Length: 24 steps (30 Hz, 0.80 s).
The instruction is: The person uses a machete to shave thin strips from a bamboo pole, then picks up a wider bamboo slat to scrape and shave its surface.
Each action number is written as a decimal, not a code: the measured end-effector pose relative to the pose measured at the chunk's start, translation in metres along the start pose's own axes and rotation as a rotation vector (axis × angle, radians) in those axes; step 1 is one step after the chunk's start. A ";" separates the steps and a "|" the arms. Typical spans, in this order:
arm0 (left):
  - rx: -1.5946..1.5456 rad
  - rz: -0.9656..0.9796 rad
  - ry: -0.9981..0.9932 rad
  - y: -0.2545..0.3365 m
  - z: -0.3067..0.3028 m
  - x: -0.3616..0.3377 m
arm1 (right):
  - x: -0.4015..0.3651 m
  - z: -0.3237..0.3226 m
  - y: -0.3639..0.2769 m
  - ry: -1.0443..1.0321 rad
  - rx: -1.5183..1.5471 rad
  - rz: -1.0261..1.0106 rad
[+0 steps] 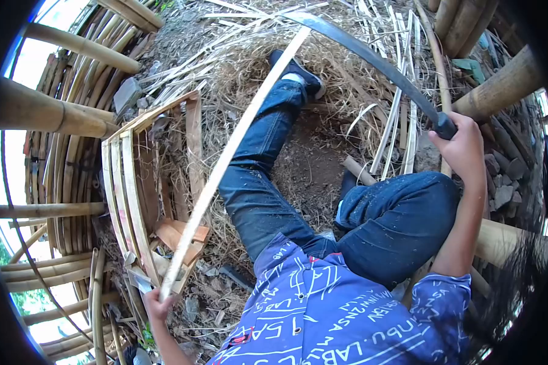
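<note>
My left hand [158, 305], low on the left, is closed around the near end of a long pale bamboo strip [228, 152]. The strip runs up and away across my outstretched leg. On the right, my right hand [463, 146] grips the dark handle of a machete [377, 64]. Its long, slightly curved blade reaches up and to the left, and near the tip it overlaps the far end of the strip. Beside my left hand stands a wooden crate [128, 188] with slatted sides, reddish wood pieces [179, 234] lying in it.
Thin split strips [402, 91] and curly shavings [243, 73] litter the ground ahead. Bamboo poles [49, 112] form a frame on the left, with more poles [499, 85] at right. Stones [503, 196] lie at the right edge. A dark tool-like piece [236, 277] rests near my hip.
</note>
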<state>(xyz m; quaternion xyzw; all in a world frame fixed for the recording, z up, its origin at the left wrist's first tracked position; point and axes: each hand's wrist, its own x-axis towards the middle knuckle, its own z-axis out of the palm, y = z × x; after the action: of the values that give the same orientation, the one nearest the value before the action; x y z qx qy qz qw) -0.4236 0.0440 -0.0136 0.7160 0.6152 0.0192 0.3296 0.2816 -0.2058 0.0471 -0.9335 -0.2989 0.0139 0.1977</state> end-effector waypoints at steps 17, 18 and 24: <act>1.023 0.260 0.627 0.015 -0.276 -0.094 | 0.002 0.008 -0.001 -0.078 -0.071 -0.023; 1.116 0.344 0.724 -0.002 -0.291 -0.111 | 0.004 0.009 0.001 -0.093 -0.078 -0.038; 0.998 -0.048 0.638 0.005 -0.270 -0.160 | 0.007 0.017 0.005 -0.175 -0.047 -0.089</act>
<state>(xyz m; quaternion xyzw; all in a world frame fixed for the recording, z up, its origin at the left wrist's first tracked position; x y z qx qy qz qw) -0.5751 0.0216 0.2606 0.7292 0.6344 -0.0658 -0.2479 0.2876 -0.1992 0.0299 -0.9189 -0.3566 0.0796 0.1491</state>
